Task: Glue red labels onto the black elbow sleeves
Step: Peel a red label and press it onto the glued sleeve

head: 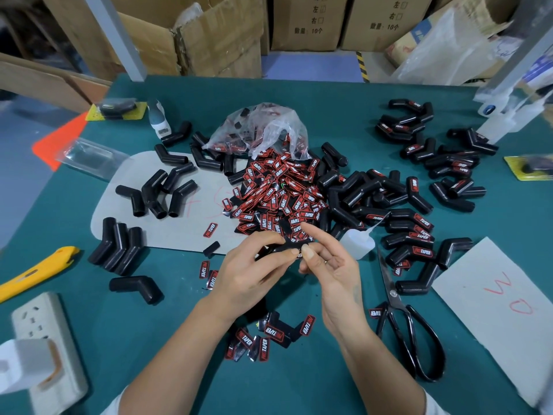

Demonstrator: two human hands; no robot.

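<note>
My left hand (254,265) grips a black elbow sleeve (281,248) at the table's centre, mostly hidden by the fingers. My right hand (326,262) pinches the sleeve's right end between thumb and forefinger, the other fingers spread. A heap of red labels (275,193) lies just beyond, spilling from a clear bag (263,127). Plain black sleeves (161,190) lie at the left on a grey mat. Sleeves bearing labels (413,235) are piled at the right. A small glue bottle (357,242) lies right of my hands.
Black scissors (404,319) lie at the right, beside a grey card (502,310) marked in red. A yellow knife (36,272) and a white power strip (45,339) sit at the left. Loose labels (263,339) lie near my wrists. Cardboard boxes (209,40) stand behind the table.
</note>
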